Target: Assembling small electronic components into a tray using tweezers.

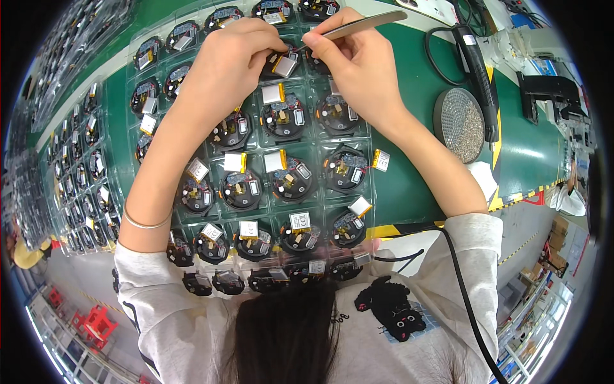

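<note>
A big green table (409, 192) lies under a clear tray (306, 142) full of round black parts. To the right of the tray is a thick black tool (478, 73) with a cord. Over the tray's far end, the left hand (236, 51) has bent fingers by one round part (268, 68); I can't tell if they pinch it. The right hand (364, 67), also over the far end, squeezes metal tweezers (368, 25) that point at that part. A dark round tin (440, 125) sits right of the tray. A little silver battery (285, 66) lies on that round part, over the tray's far end.
</note>
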Demonstrator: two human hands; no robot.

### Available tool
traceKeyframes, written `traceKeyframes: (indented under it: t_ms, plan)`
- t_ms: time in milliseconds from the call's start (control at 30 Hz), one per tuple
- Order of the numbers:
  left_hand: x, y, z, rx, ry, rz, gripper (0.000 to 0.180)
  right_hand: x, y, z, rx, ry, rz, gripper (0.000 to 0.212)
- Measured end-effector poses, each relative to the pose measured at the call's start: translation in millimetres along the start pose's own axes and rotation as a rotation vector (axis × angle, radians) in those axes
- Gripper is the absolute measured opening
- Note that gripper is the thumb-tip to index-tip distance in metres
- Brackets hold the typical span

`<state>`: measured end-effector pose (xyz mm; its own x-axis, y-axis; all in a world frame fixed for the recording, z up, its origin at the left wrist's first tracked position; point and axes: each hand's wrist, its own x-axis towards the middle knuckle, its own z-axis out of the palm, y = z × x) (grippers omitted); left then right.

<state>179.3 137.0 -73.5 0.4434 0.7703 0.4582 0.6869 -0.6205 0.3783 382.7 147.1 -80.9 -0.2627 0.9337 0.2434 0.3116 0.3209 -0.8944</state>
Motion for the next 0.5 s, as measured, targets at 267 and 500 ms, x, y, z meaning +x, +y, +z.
traceKeyframes:
  t_ms: [267,500]
  plan:
    - [-5,2,-5,0.014,-0.001,-0.007,0.025,1,-23,-1,-0.001,-0.014,0.028,0.012]
    - [-14,49,-65,0.183,-0.262,0.043,0.034,19,-21,-36,0.402,-0.073,0.215,0.015]
